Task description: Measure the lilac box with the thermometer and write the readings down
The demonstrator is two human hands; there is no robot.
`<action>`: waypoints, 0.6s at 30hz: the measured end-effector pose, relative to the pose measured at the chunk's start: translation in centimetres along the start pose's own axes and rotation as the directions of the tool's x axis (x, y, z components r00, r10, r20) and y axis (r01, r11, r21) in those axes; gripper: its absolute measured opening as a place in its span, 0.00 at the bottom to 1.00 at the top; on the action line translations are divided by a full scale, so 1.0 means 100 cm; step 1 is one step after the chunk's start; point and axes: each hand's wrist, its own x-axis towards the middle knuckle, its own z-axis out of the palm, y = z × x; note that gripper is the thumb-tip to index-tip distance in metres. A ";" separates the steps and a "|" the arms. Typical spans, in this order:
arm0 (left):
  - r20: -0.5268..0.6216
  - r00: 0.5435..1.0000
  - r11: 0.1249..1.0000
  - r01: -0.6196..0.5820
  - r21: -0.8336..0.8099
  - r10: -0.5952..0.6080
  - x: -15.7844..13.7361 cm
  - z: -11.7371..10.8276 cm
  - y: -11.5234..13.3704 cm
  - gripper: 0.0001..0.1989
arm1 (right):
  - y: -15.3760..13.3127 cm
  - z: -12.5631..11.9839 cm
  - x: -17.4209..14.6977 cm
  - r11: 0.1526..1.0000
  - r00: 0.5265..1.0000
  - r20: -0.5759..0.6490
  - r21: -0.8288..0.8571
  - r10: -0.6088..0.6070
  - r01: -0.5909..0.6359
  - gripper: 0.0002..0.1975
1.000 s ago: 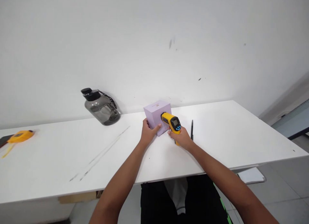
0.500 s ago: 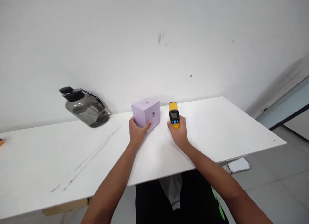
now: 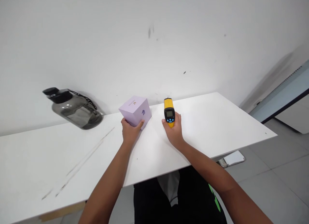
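A lilac cardboard box with a small dark emblem on its side is in the grasp of my left hand, thumb on the near face and fingers around the left side. The box leans a little over the white table. To its right, my right hand is wrapped round the handle of a yellow and black infrared thermometer. Its small grey screen and blue buttons face me, and its front end points toward the wall. Most of the handle is hidden by my fingers.
A grey see-through water bottle with a black lid and strap stands at the back left, near the wall. The white table ends at a corner on the right. Below it, a white flat object shows above the tiled floor.
The view has shifted, so most things appear farther left. The box is tilted more in my left hand. My right hand keeps its hold on the infrared thermometer.
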 end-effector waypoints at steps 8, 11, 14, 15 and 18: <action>0.007 0.999 0.998 -0.038 -0.048 0.038 0.002 0.001 -0.006 0.44 | 0.000 0.000 0.000 1.000 1.000 0.019 0.003 0.013 -0.013 0.15; 0.010 0.999 0.999 -0.033 -0.037 0.034 0.002 0.001 -0.006 0.44 | -0.001 0.000 -0.001 1.000 1.000 0.021 -0.009 0.011 -0.011 0.14; 0.015 0.999 0.999 -0.029 -0.045 0.030 0.002 0.001 -0.006 0.45 | -0.002 0.001 -0.002 0.999 0.999 0.037 -0.029 0.024 -0.023 0.13; 0.016 0.999 0.998 -0.028 -0.051 0.028 0.002 0.001 -0.006 0.45 | -0.001 0.001 -0.003 0.999 0.999 0.044 -0.030 0.028 -0.027 0.13; 0.012 1.000 0.998 -0.024 -0.057 0.025 0.002 0.001 -0.006 0.45 | 0.001 0.002 -0.004 0.999 0.998 0.056 -0.020 0.028 -0.027 0.14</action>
